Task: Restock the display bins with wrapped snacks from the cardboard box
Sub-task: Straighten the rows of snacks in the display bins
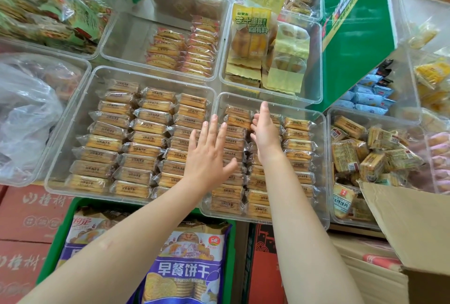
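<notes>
Tidying rows looks like the step: both hands flat, fingers spread, empty, left hand (207, 155) & right hand (264, 133) over the snack bin (321, 118); next, w/ cardboard box (411, 218) right of bin, grab more packs.

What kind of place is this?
Most likely a snack shop's display area: clear plastic bins filled with rows of wrapped biscuits, bagged biscuits below, and an open cardboard box for restocking.
</notes>
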Available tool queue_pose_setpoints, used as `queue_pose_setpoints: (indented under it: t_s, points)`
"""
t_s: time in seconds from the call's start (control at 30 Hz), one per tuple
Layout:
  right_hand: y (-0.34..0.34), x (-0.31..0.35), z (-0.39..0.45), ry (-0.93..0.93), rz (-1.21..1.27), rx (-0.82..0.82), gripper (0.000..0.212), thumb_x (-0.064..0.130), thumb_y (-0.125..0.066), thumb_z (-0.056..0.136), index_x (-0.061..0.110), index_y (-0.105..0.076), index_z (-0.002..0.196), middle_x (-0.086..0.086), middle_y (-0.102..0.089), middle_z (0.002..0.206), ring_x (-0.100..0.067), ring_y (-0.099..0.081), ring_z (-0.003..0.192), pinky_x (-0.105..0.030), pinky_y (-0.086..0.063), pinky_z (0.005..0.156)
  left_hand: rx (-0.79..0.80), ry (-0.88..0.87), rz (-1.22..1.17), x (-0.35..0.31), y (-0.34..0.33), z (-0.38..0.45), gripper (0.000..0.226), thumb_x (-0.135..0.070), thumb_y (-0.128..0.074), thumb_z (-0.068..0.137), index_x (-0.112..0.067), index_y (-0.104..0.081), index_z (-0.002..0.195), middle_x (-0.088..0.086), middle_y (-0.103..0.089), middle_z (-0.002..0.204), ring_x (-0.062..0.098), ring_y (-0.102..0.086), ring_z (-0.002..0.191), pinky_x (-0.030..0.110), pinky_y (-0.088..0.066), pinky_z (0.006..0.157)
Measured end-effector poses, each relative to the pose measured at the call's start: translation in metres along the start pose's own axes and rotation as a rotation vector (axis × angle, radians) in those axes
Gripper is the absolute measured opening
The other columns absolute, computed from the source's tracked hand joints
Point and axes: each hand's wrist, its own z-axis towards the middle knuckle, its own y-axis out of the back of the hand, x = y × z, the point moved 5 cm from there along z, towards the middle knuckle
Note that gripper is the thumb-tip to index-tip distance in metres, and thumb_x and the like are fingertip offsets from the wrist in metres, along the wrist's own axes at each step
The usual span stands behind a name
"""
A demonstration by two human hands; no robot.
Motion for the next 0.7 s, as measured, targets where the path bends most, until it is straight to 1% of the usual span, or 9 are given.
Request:
queue_pose_setpoints:
  t_s: [0.1, 0.2, 0.27, 0.4, 0.5, 0.57, 0.6, 0.67, 0.7]
  points:
    - [0.005, -0.003, 0.001, -0.016, 0.133, 0.016, 0.082, 0.071, -0.023, 0.099, 0.009, -0.041, 0.149, -0.011, -0.042, 0.155, -0.026, -0.038, 0.144, -0.048, -0.027, 0.121, 0.004, -0.010, -0.014, 0.002, 0.000, -0.001, 0.087, -0.066, -0.024, 0.096, -0.020, 0.014, 0.159, 0.007, 0.028, 0.164, 0.024, 0.016, 0.154, 0.049, 0.004, 0.125]
    - [0.014, -0.007, 0.008, -0.036, 0.270, 0.050, 0.076, 0.062, -0.022, 0.104, 0.003, -0.041, 0.148, -0.016, -0.041, 0.155, -0.028, -0.038, 0.144, -0.044, -0.027, 0.122, 0.001, 0.000, -0.023, 0.003, 0.001, -0.001, 0.084, -0.061, -0.025, 0.097, -0.021, 0.014, 0.159, 0.005, 0.028, 0.164, 0.023, 0.016, 0.154, 0.048, 0.004, 0.125]
    - [0.013, -0.008, 0.009, -0.031, 0.215, 0.043, 0.076, 0.063, -0.023, 0.103, 0.005, -0.042, 0.148, -0.014, -0.043, 0.155, -0.027, -0.039, 0.144, -0.046, -0.029, 0.121, -0.011, 0.004, -0.013, 0.002, 0.000, 0.000, 0.082, -0.057, -0.026, 0.097, -0.021, 0.013, 0.160, 0.006, 0.026, 0.164, 0.025, 0.018, 0.153, 0.050, 0.003, 0.125]
    - [-0.003, -0.003, 0.006, 0.029, -0.088, 0.058, 0.080, 0.073, -0.019, 0.097, 0.020, -0.035, 0.155, -0.002, -0.036, 0.160, -0.023, -0.031, 0.148, -0.049, -0.025, 0.120, -0.018, -0.036, 0.026, 0.000, 0.003, 0.000, 0.079, -0.050, -0.030, 0.096, -0.022, 0.004, 0.161, 0.006, 0.019, 0.166, 0.031, 0.020, 0.152, 0.054, 0.000, 0.124]
    - [-0.015, 0.002, 0.006, 0.025, -0.065, 0.103, 0.082, 0.077, -0.021, 0.094, 0.024, -0.032, 0.155, 0.000, -0.032, 0.162, -0.022, -0.029, 0.149, -0.050, -0.024, 0.120, -0.001, -0.046, 0.020, -0.002, 0.005, 0.000, 0.078, -0.048, -0.031, 0.095, -0.023, 0.002, 0.161, 0.006, 0.017, 0.167, 0.032, 0.019, 0.152, 0.053, 0.000, 0.125]
    - [-0.015, 0.003, 0.009, 0.032, -0.068, 0.105, 0.094, 0.086, -0.024, 0.085, 0.022, -0.037, 0.153, -0.003, -0.037, 0.159, -0.023, -0.034, 0.146, -0.052, -0.027, 0.119, 0.005, -0.036, 0.011, -0.002, 0.005, 0.000, 0.078, -0.049, -0.032, 0.097, -0.023, 0.003, 0.161, 0.005, 0.019, 0.166, 0.031, 0.019, 0.152, 0.053, 0.000, 0.125]
    - [-0.011, 0.002, 0.012, 0.040, -0.053, 0.101, 0.092, 0.084, -0.024, 0.087, 0.019, -0.041, 0.150, -0.005, -0.045, 0.154, -0.023, -0.041, 0.141, -0.050, -0.031, 0.117, 0.007, -0.031, 0.009, -0.001, 0.005, 0.000, 0.078, -0.049, -0.032, 0.097, -0.023, 0.004, 0.161, 0.005, 0.020, 0.166, 0.030, 0.019, 0.153, 0.052, 0.000, 0.125]
    - [0.001, -0.004, 0.016, 0.056, 0.033, 0.058, 0.074, 0.067, -0.023, 0.101, 0.011, -0.051, 0.140, -0.009, -0.060, 0.137, -0.022, -0.057, 0.125, -0.045, -0.041, 0.112, 0.009, -0.026, 0.002, -0.002, 0.006, -0.001, 0.078, -0.049, -0.033, 0.098, -0.024, 0.005, 0.161, 0.004, 0.021, 0.165, 0.029, 0.019, 0.153, 0.051, 0.001, 0.125]
    - [0.007, -0.006, 0.017, 0.073, 0.060, 0.018, 0.065, 0.061, -0.024, 0.104, 0.011, -0.054, 0.134, -0.008, -0.064, 0.130, -0.020, -0.061, 0.119, -0.044, -0.043, 0.110, 0.008, -0.025, -0.001, -0.002, 0.006, 0.000, 0.077, -0.049, -0.033, 0.098, -0.024, 0.004, 0.161, 0.004, 0.021, 0.165, 0.029, 0.018, 0.153, 0.050, 0.001, 0.125]
